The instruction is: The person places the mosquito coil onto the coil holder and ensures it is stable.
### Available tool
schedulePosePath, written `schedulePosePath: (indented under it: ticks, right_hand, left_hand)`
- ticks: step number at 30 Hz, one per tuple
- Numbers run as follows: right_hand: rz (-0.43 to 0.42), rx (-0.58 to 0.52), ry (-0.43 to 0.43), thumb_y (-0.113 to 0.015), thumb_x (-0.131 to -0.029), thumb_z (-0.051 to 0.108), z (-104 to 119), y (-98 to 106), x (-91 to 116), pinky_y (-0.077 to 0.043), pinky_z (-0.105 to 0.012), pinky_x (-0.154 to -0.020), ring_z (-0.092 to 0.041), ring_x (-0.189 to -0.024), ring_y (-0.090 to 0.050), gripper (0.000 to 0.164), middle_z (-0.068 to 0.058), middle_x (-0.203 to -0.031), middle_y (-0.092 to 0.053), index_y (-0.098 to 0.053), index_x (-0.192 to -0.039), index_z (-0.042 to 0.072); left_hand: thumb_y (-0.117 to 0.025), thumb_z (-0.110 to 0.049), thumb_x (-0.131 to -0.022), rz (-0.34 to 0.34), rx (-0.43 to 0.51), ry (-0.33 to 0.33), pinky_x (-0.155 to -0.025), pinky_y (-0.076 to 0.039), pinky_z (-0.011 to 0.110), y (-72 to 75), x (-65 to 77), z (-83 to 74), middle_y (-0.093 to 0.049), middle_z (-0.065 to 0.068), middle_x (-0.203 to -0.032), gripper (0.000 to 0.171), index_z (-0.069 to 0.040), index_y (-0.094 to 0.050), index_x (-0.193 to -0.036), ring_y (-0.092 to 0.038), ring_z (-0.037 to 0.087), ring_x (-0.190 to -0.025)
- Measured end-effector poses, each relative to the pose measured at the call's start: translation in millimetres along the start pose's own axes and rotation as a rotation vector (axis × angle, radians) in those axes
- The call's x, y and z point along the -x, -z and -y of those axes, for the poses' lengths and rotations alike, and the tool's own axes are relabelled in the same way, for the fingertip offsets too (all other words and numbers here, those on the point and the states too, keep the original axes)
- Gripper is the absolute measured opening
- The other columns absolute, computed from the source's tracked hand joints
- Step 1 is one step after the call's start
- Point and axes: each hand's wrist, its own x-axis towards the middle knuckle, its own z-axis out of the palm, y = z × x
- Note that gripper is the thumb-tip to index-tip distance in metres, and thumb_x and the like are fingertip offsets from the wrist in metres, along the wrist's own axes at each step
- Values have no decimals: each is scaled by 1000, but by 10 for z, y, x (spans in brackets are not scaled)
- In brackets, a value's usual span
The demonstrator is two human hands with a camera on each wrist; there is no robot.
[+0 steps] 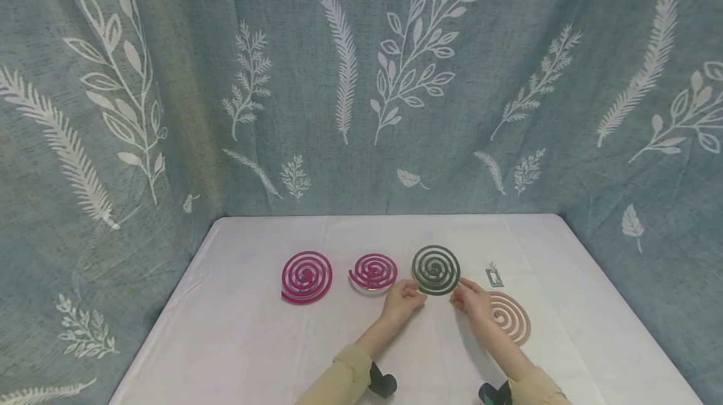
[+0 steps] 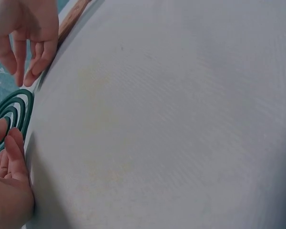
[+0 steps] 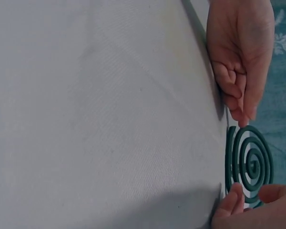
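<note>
A dark green mosquito coil [image 1: 436,270] is raised between the two hands, its face tilted toward the head camera. My left hand [image 1: 402,302] pinches its lower left rim between thumb and fingers. At the lower right rim, the fingertips of my right hand [image 1: 473,302] hold the coil. The right wrist view shows the green spiral [image 3: 254,164] nearly face-on, with one hand at each side of its rim. Just left of the left hand is a magenta coil [image 1: 373,271] with a metal edge beneath it. A brown coil [image 1: 513,320] lies partly behind the right forearm.
Another magenta coil [image 1: 307,277] sits farther left on the white table [image 1: 226,342]. A small flat metal coil stand [image 1: 494,276] lies beyond the right hand. A blue-green leaf-patterned curtain [image 1: 316,91] rises behind and beside the table.
</note>
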Motion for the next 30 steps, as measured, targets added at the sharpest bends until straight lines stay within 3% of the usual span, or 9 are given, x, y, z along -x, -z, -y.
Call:
schedulePosePath:
  ticks: [6,14,21,30]
  right_hand:
    - [35,63,39,-46,-89,5,23,46,28,-53,-19,-73,-4,-73,-60,51,-12,-93,-63,-37,-137,-11]
    - [88,285,142,-49,-90,11,116,289,118,-54,-32,-82,-17,-89,-64,51,-28,-114,-59,-40,-137,-7]
    - [99,392,197,-50,-91,11,134,563,103,-52,-25,-75,-15,-86,-63,49,-23,-110,-63,-43,-137,-4]
    - [74,489,226,-51,-93,16,137,828,103,-54,-37,-84,-26,-94,-64,50,-31,-121,-56,-41,-137,-6]
  left_hand:
    - [-66,-9,-83,20,36,7,-68,-49,21,25,35,-16,-67,15,-86,39,6,-56,-117,-56,8,-72]
    - [-65,-7,-83,-10,76,-16,-62,-46,18,-29,74,-76,-65,17,-80,35,7,-56,-114,-55,8,-67]
    - [-65,-7,-83,-7,58,-35,-59,-46,16,-138,105,-169,-65,13,-79,32,4,-58,-112,-57,8,-66]
    - [-65,-6,-83,53,103,-45,-59,-46,17,-277,177,-297,-64,11,-82,30,2,-60,-111,-55,5,-66]
